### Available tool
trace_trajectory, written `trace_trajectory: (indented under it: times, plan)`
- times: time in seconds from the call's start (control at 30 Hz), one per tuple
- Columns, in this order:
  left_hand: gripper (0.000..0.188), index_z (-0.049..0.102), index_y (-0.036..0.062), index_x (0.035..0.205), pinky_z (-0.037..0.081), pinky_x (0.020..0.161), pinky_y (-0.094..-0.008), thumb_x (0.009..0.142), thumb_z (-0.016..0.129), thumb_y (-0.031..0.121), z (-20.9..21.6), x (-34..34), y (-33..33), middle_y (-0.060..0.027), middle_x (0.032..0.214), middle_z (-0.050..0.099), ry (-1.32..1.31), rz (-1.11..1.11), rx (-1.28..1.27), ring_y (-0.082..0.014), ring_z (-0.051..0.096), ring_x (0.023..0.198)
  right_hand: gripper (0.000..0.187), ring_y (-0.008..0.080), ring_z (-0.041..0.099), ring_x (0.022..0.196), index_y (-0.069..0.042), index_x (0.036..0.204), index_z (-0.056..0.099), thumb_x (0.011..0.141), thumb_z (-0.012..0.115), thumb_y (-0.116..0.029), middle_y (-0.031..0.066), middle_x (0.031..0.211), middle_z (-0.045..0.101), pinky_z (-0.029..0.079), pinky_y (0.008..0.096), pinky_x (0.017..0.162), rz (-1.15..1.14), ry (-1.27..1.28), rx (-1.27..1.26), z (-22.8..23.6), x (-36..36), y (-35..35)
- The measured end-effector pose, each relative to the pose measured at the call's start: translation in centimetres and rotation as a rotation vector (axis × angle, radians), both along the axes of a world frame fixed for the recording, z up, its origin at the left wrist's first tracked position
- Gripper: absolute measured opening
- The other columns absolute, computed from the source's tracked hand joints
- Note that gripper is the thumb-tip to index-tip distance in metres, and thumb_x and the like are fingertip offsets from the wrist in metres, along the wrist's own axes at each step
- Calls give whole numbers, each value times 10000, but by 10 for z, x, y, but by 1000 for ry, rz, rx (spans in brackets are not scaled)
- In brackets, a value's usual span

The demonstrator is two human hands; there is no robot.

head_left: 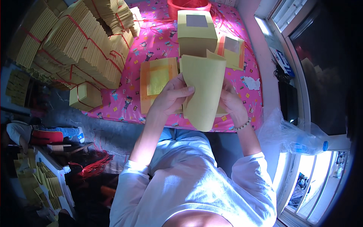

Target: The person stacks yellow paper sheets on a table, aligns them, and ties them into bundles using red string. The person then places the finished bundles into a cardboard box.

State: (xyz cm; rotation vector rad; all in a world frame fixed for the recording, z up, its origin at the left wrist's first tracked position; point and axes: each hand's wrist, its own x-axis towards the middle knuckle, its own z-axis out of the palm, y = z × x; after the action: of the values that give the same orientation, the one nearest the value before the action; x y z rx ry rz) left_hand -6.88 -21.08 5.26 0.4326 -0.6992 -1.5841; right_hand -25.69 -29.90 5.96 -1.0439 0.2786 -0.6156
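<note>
Between my two hands is a sheet of yellow paper [206,90], bent into a curve over the table's near part. My left hand [172,94] closes on its left side with the thumb pressed on the front face. My right hand [232,101], with a beaded bracelet at the wrist, grips the right side; its fingertips are partly hidden behind the sheet. Just beyond stands a thick stack of yellow paper [198,36] with a grey square on top. Left of the sheet lies an orange-bordered paper with a gold square [158,84]; a similar paper with a silver square [233,47] is at right.
Tall bundles of yellow paper [73,38] tied with red straps crowd the left. A red tub [189,4] and red strings are at the back of the pink patterned tablecloth [130,81]. A plastic bag [281,130] hangs at right; another person [22,132] is at lower left.
</note>
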Motion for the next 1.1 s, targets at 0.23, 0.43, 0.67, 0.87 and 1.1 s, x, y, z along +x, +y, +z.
trace_trajectory:
  times: [0.23,0.43,0.67,0.87,1.1]
  plan:
    - [520,490,24,1285,387,1021,-322,822,721,62,5,-12,-2,-76,1209,579,-354,253,-94,-166,526,1150,618,121,513,1177,-35,1341,420,822,744,-124,70,1285,545,430,305,981,-213,163,-409,8,4,8]
    - [459,510,24,1216,420,984,-314,810,725,25,-1,-19,-11,-53,1153,587,-435,391,-146,-152,535,1120,458,118,574,1081,-20,1227,521,829,735,-91,75,1196,601,464,300,938,-311,222,-389,-31,-14,-9]
    - [491,439,26,1217,438,964,-308,806,703,-29,-23,-21,-22,-80,1169,567,-492,655,-336,-158,548,1097,551,156,546,1158,9,1335,431,855,692,-60,87,1252,566,429,314,987,-356,63,-240,-14,-17,-3]
    - [505,366,8,1276,427,981,-323,852,638,-11,-31,-40,-16,-126,1190,554,-646,738,-275,-189,529,1145,583,191,523,1183,14,1353,385,861,677,-95,114,1260,542,414,333,999,-406,280,-674,-39,-16,8]
    - [394,405,-23,1249,419,958,-305,902,582,35,-36,-39,-15,-152,1165,583,-709,642,-225,-182,544,1119,522,173,549,1125,4,1330,435,862,660,-50,95,1221,560,433,311,976,-398,332,-671,-50,-14,4]
